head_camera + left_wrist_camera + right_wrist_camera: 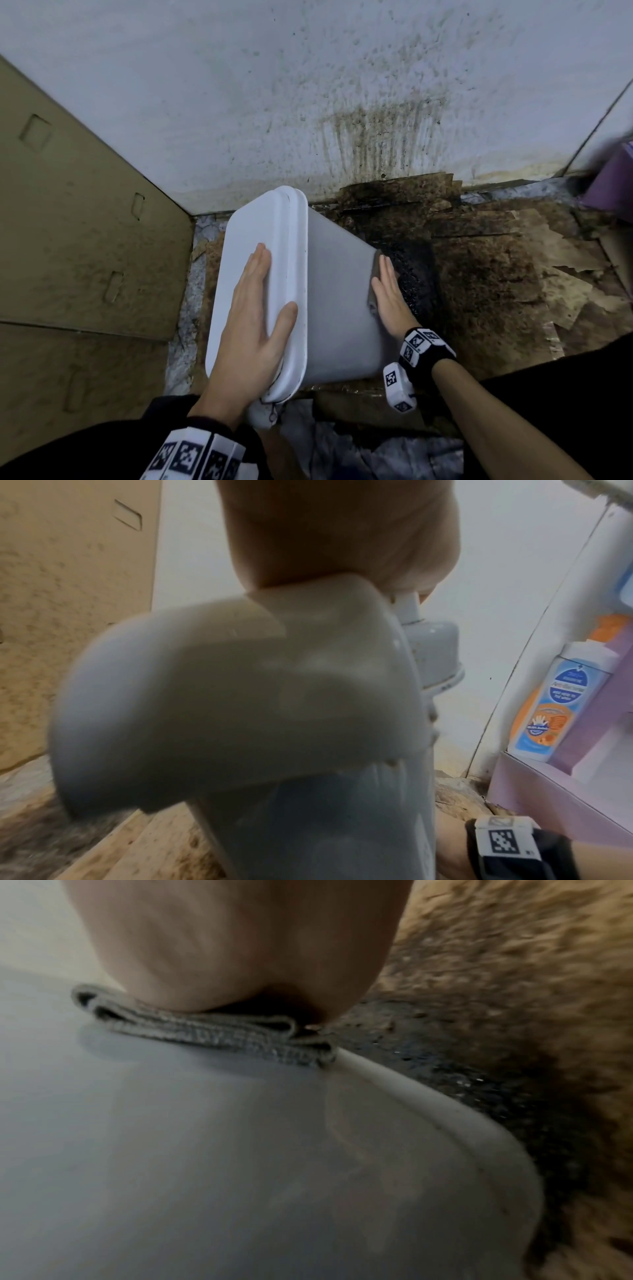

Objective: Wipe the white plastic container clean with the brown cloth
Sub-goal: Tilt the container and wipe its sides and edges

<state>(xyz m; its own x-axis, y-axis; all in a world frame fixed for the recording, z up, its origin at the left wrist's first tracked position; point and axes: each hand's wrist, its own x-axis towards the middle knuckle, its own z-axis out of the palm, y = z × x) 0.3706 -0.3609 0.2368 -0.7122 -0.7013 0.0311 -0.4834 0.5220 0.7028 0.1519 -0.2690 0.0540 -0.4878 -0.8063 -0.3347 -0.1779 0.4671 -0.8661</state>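
Stained floor (479, 274), lidded container (339, 301) tipped, contents unseen, R hand (388, 294) presses cloth (212, 1034)

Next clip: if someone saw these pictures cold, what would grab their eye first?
Centre of the head view, a large white plastic container lies tipped on its side, the left hand flat on its lidded end. The right hand presses a folded brown cloth flat against the opposite end. Behind it, dark grime streaks the pale wall and blackens the torn cardboard floor covering.
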